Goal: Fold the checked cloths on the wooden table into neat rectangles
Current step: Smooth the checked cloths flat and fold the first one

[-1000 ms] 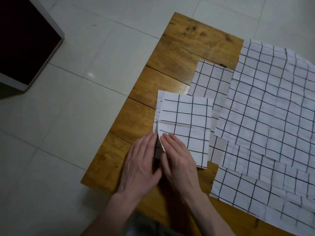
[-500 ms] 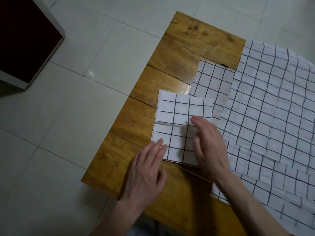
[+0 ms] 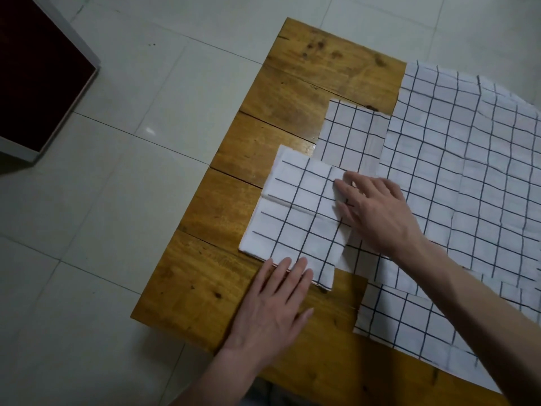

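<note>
Right hand (image 3: 377, 213), flat, has slid from the folded cloth's (image 3: 295, 218) near edge to its right side while the left (image 3: 275, 306), also flat, pins the near edge, so this rectangle looks nearly finished

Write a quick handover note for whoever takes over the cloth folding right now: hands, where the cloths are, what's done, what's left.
Left hand: flat, fingertips on the near edge of the folded cloth.
Right hand: flat, pressing the folded cloth's right side.
Cloths: the folded cloth lies as a rectangle at the table's left side. A smaller cloth lies just beyond it. The spread cloths lie overlapping across the right side.
Done: one cloth folded into a rectangle and being smoothed.
Left: finish pressing it, then fold the spread cloths; I cannot tell how many there are.
</note>
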